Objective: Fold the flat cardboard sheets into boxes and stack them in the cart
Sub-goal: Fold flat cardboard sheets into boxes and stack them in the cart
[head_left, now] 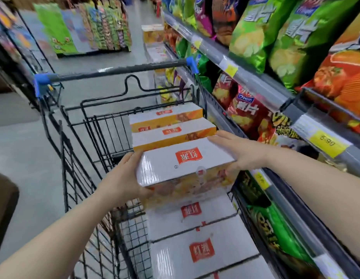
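A folded white box (175,164) with a red logo and orange sides hangs over the black wire cart (78,150). My left hand (124,178) grips its left end, thumb on top and fingers under it. My right hand (233,152) holds its right end, fingers lying along the far top edge. Two like boxes (169,125) stand stepped in the cart beyond it. More white boxes (195,238) lie in a row below the held one, at the cart's near end.
Shelves of crisp bags (275,47) with yellow price tags run close along the cart's right side. The cart's handle bar (114,72) with blue ends crosses ahead. Grey aisle floor lies to the left. Another stack of boxes (154,37) stands farther down the aisle.
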{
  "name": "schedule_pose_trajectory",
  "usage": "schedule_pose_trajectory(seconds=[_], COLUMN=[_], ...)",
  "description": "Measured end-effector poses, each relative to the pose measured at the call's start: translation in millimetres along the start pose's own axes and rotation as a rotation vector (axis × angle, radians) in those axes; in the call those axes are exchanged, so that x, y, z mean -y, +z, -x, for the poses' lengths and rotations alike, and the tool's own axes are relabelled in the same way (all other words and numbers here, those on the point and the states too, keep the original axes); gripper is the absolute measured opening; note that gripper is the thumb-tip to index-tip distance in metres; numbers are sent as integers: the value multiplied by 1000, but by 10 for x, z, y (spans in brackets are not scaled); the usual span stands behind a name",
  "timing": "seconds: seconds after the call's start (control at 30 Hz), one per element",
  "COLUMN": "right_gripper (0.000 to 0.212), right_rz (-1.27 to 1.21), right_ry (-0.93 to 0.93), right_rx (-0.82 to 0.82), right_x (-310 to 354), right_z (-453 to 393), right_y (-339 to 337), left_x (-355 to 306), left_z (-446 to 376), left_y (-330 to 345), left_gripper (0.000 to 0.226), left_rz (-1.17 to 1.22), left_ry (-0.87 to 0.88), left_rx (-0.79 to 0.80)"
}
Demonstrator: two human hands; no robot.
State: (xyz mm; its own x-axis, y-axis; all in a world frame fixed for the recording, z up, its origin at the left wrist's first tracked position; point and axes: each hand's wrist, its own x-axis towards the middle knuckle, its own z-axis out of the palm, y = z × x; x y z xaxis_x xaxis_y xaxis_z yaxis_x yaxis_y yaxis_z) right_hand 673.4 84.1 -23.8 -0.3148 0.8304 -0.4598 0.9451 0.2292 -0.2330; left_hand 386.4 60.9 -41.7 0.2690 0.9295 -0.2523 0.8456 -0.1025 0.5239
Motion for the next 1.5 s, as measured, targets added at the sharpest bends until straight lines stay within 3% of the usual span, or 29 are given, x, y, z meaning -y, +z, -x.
schedule_pose_trajectory(seconds=[0.17, 0.43, 0.63, 0.8, 0.9, 1.1, 1.33, 1.5], right_gripper=[82, 83, 81, 77, 69, 29, 29, 27], right_rz=[-10, 42, 102, 5, -32, -238, -407, -514], right_ry=[-25, 21, 50, 85, 102, 231, 419, 651], right_rx=[-23, -55, -161, -272, -353, -491, -575, -682], right_x=[-124, -6, 54, 69, 155, 567, 1136, 1546], right_z=[-124, -53, 42, 364, 676, 1500, 2662, 3715], right_y=[120, 155, 288, 377, 409, 553, 1061, 1617], left_x=[30, -58, -105, -181, -255, -664, -980, -1410], left_z=[-165, -146, -29, 149, 248, 707, 1403, 1966], left_y=[59, 122, 208, 311, 329, 214, 258, 582], left_gripper=[103, 110, 104, 78, 77, 52, 42, 38], left_rz=[-46, -243, -293, -472, -489, -223, -190, -212], left_ry=[-61, -83, -111, -108, -73, 239, 594, 895], left_rx=[71, 130, 40, -68, -131, -152, 45, 235])
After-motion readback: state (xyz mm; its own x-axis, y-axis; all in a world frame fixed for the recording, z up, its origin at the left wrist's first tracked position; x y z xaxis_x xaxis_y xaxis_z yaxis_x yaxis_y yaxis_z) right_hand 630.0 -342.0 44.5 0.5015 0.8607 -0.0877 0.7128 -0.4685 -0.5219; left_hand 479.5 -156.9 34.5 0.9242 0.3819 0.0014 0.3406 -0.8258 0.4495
